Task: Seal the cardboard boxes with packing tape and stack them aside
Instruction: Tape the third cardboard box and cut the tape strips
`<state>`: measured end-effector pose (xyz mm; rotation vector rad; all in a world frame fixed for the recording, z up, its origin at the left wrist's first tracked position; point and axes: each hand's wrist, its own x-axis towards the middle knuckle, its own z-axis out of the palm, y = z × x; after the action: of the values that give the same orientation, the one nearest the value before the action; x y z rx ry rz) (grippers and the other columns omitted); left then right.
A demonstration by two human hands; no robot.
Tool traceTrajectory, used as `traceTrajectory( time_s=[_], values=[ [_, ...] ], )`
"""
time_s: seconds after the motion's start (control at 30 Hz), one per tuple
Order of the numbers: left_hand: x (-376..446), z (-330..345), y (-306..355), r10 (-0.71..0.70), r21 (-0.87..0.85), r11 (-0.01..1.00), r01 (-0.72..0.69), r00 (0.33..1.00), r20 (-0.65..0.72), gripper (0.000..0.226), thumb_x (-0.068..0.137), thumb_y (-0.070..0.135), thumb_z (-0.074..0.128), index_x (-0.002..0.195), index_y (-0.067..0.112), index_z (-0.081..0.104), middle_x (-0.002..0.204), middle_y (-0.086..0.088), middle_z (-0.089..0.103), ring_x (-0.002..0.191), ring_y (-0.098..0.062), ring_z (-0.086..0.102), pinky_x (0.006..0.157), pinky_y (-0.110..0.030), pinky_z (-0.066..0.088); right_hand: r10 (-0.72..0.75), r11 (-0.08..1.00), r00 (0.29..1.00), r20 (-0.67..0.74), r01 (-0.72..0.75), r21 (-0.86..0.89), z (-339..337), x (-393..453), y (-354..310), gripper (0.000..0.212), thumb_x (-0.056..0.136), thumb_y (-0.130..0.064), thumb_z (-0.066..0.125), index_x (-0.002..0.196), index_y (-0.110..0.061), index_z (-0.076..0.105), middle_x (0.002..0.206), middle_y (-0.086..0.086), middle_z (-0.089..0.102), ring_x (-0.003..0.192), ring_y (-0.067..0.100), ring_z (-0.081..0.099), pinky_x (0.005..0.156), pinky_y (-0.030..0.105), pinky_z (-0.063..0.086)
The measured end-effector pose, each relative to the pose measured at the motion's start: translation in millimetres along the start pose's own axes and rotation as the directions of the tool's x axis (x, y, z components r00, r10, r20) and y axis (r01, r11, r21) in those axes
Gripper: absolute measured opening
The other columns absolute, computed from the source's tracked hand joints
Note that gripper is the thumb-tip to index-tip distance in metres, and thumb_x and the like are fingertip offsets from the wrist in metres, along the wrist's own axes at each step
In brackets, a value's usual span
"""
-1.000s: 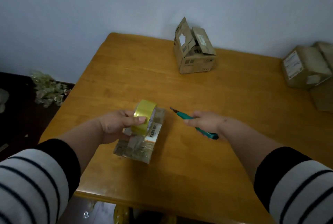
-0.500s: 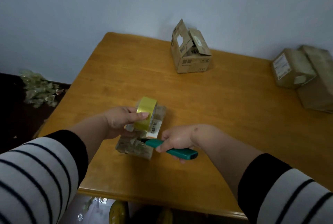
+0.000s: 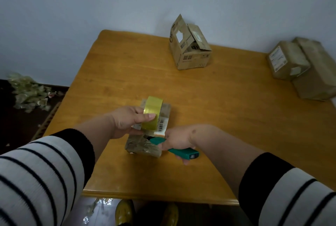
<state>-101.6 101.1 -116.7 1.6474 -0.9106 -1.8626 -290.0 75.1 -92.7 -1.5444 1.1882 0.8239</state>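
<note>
- Four cardboard boxes show on the wooden desk (image 3: 227, 116): one small taped box (image 3: 145, 145) under the hands, one open box (image 3: 190, 51) with its flaps raised at 12 o'clock, and two closed boxes at 2 o'clock.
- Of those two, the labelled box (image 3: 287, 61) rests against the larger box (image 3: 316, 76), touching it at the desk's right edge.
- One roll of yellow packing tape (image 3: 151, 113) stands on edge on the small taped box, its hole facing 9 and 3 o'clock, its band running from 12 to 6.
- One green utility knife (image 3: 181, 151) lies with its long axis from 10 to 4 o'clock, the tip toward the tape near the box's barcode label (image 3: 162, 127), the butt toward 4.
- Two hands, both clamped: the left hand (image 3: 127, 122) grips the tape roll, thumb across its face; the right hand (image 3: 178, 140) has its fingers curled round the knife handle.
- The small taped box sits at the centre of the desk, toward 6 o'clock, its long axis roughly from 12 to 6.
- One heap of crumpled clear wrapping (image 3: 27, 94) lies on the floor at 9 o'clock.
- Two yellow shoes (image 3: 125, 213) show below the desk's near edge.
</note>
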Motion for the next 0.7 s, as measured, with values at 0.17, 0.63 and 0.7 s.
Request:
traceTrajectory(
  time_s=[0.17, 0.63, 0.7],
  values=[
    [0.2, -3.0, -2.1, 0.021, -0.003, 1.000, -0.021, 1.000, 0.011, 0.057, 0.068, 0.038, 0.075, 0.114, 0.006, 0.069, 0.111, -0.002, 0.073, 0.112, -0.017, 0.064, 0.090, -0.034, 0.054, 0.039, 0.999, 0.999, 0.006, -0.039, -0.034, 2.7, 1.1, -7.6, 0.048, 0.097, -0.049, 0.052, 0.122, -0.007, 0.050, 0.089, 0.016, 0.067, 0.055, 0.026, 0.069, 0.057, 0.034, 0.056],
    [3.1, -8.6, -8.2, 0.027, -0.208, 0.978, -0.016, 0.998, 0.049, 0.073, 0.069, 0.034, 0.076, 0.125, -0.010, 0.055, 0.112, -0.009, 0.073, 0.109, -0.021, 0.067, 0.081, -0.034, 0.059, 0.064, 0.998, 0.997, -0.046, -0.063, 0.023, -6.5, -6.2, 13.0, 0.041, 0.099, -0.040, 0.052, 0.123, -0.007, 0.049, 0.083, 0.017, 0.059, 0.068, 0.031, 0.064, 0.069, 0.042, 0.055],
    [4.6, -8.6, -9.1, 0.026, -0.227, 0.974, -0.013, 0.998, 0.056, 0.065, 0.068, 0.033, 0.076, 0.118, -0.005, 0.061, 0.109, -0.009, 0.074, 0.110, -0.022, 0.067, 0.079, -0.032, 0.059, 0.068, 0.998, 0.996, -0.055, -0.067, 0.023, -8.4, -8.8, 16.0, 0.042, 0.099, -0.040, 0.051, 0.124, -0.006, 0.049, 0.087, 0.017, 0.059, 0.072, 0.032, 0.065, 0.074, 0.043, 0.057]
  ],
)
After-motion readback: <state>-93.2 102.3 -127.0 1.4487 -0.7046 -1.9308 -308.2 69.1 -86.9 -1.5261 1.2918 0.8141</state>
